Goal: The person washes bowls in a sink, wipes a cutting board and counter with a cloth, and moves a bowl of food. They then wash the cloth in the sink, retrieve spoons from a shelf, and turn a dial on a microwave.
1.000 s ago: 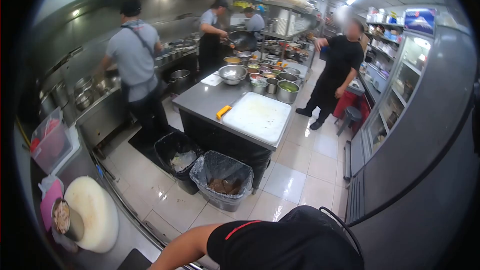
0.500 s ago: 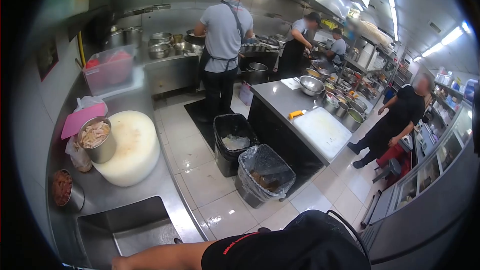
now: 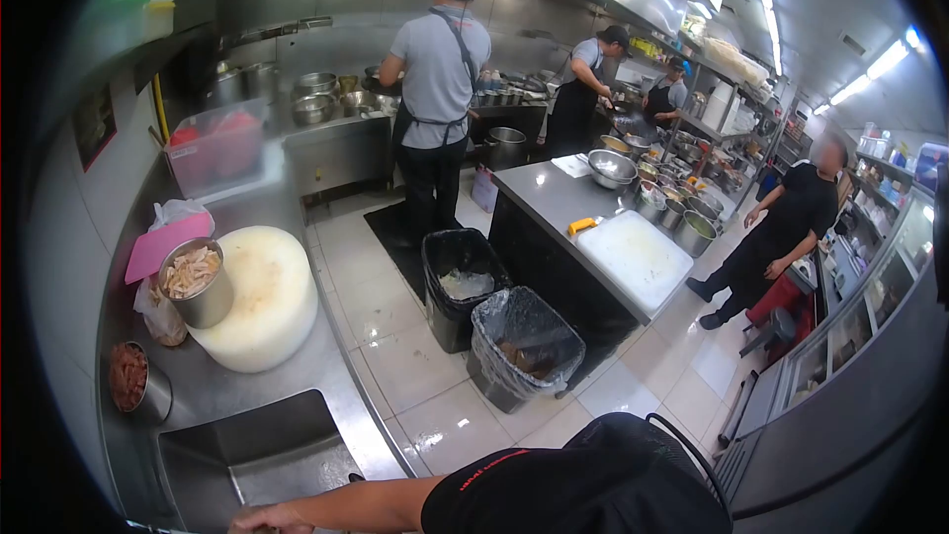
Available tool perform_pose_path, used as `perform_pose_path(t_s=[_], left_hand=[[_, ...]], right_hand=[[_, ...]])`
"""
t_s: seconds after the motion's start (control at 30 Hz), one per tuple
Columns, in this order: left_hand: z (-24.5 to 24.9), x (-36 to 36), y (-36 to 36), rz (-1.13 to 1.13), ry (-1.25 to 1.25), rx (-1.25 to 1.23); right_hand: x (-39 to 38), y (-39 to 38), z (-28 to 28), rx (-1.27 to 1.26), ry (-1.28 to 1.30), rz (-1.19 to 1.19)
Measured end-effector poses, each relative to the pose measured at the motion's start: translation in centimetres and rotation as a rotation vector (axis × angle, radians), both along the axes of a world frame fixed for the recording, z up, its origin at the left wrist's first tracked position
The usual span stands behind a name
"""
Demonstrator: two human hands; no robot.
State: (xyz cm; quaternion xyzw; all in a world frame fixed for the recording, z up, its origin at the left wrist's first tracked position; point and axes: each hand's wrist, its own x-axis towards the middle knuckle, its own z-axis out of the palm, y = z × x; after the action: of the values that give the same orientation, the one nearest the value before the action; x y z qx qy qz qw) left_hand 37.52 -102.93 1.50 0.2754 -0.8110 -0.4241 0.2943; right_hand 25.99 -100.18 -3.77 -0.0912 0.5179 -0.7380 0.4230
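Observation:
My right hand (image 3: 267,518) is at the bottom edge, over the near side of the steel sink (image 3: 259,445). Its fingers are closed round something cut off by the frame that I cannot make out. My left hand is out of sight. Behind the sink, a steel pot of pale sliced pieces (image 3: 194,273) sits at the left edge of a thick round white chopping block (image 3: 265,302). A second steel pot, holding reddish meat (image 3: 129,376), leans beside the sink. A pink board (image 3: 168,245) and plastic bags (image 3: 160,314) are next to the block.
Two lined bins (image 3: 524,346) stand on the tiled floor. Beyond them, an island counter (image 3: 554,200) holds a white cutting board (image 3: 635,255), a yellow-orange item and bowls. One person (image 3: 440,79) stands at the stove, two work farther back, and another (image 3: 791,227) stands at right.
My right hand and forearm have come further into view at the bottom edge. The worker farthest back has shifted posture, and the camera view has moved slightly.

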Motion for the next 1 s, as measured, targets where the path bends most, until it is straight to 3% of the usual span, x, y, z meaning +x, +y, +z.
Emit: perform_pose_path(t_s=[0.1,0.2,0.27,0.3,0.37,0.4,0.47,0.53,0.63,0.67,0.77,0.87,0.97,1.0], left_hand=[[-0.2,1.1,2.1,-0.133,-0.166,-0.362],[-3.1,0.9,0.9,-0.016,0.488,0.5],[-1.5,0.2,-0.3,-0.156,0.406,1.236],[0.2,0.2,0.8,-0.182,0.415,1.462],[-5.0,1.6,-1.3,-0.012,0.539,1.532],[-5.5,1.4,-1.1,-0.051,0.568,1.58],[-5.0,1.4,-0.8,-0.221,0.535,1.588],[-5.3,1.7,-1.7,-0.312,0.479,1.563],[-3.4,2.1,-3.3,-0.204,0.233,1.339],[-0.7,2.0,-3.0,-0.179,0.234,1.43],[-3.0,1.5,-5.1,-0.304,-0.114,1.444],[-3.6,0.8,-3.8,-0.191,-0.204,1.291],[-0.3,-0.4,-0.9,-0.216,-0.497,0.768],[-2.5,-0.6,-0.1,-0.243,-0.477,0.547]], right_hand=[[-0.3,1.2,1.3,0.032,0.052,-0.017],[-2.3,1.8,2.8,0.148,0.267,0.001],[-1.9,-0.1,1.6,0.243,0.533,0.212],[-1.1,-0.7,0.8,0.295,0.786,0.372],[0.6,-1.1,2.2,0.239,0.884,0.531],[1.1,0.1,4.3,0.164,0.624,0.503],[1.3,0.5,6.8,0.07,0.197,0.44],[1.0,-0.6,6.8,0.029,0.216,0.409],[-0.4,-1.7,6.0,0.068,0.1,0.483],[-0.6,-2.1,5.7,0.083,0.066,0.512],[-0.7,-3.0,4.7,0.155,0.28,0.507],[-0.7,-2.6,2.6,0.184,0.299,0.388],[-0.2,-0.8,2.4,0.452,0.701,0.383],[-0.4,0.0,1.4,0.448,0.968,0.392]])
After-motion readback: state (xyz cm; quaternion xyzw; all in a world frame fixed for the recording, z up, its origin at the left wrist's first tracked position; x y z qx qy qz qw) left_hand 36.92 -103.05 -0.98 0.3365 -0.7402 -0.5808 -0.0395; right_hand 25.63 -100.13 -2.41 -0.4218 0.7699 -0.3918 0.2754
